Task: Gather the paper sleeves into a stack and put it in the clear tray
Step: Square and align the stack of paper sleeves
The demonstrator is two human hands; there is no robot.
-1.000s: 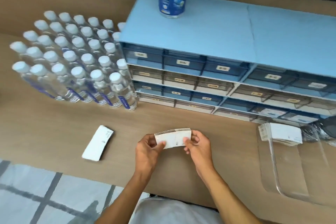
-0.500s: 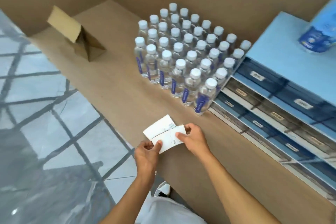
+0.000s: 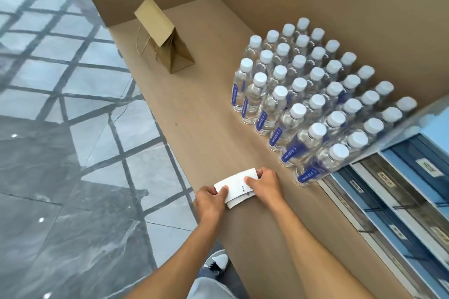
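Sleeves point(image 3: 237, 187) between left hand point(image 3: 210, 199), right hand point(image 3: 264, 183)

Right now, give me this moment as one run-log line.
stage: gathering | left hand: holding paper sleeves | right hand: holding same sleeves | sleeves: at counter front edge | clear tray: not in view

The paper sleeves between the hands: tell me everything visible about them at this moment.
The paper sleeves are flat white card pieces with small dark print near the middle, gathered into a thin overlapped stack whose edges are not fully flush. The stack lies low over the near edge of the wooden counter, angled up to the right. The left hand pinches its lower-left end and the right hand grips its upper-right end, thumb on top. How many sleeves it holds cannot be told.
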